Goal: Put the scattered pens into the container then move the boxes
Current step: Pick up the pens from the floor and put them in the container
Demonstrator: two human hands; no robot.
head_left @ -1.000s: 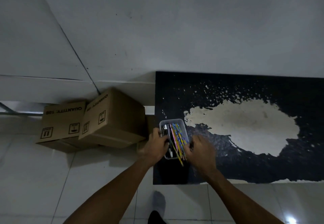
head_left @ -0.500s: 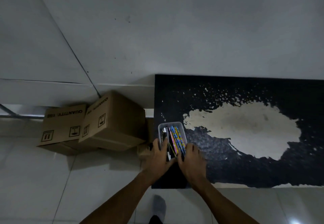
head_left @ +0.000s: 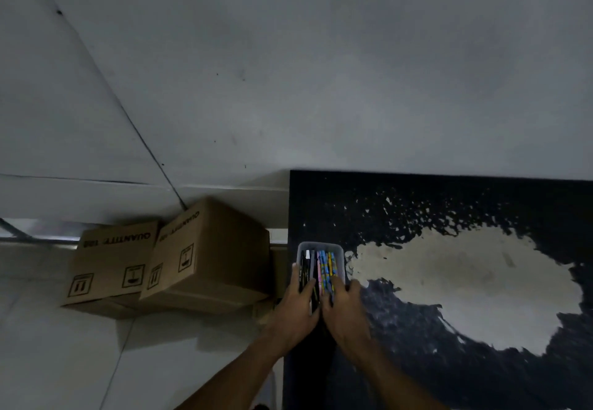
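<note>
L hand (head_left: 296, 310) & R hand (head_left: 346, 310), fingers near straight, press coloured pens (head_left: 324, 268) inside clear rectangular plastic container (head_left: 321, 244); gripping nothing.

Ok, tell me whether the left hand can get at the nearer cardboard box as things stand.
Probably yes. The left hand lies on the pens in the container, and the nearer cardboard box sits just to its left, with its top and near side bare.
</note>
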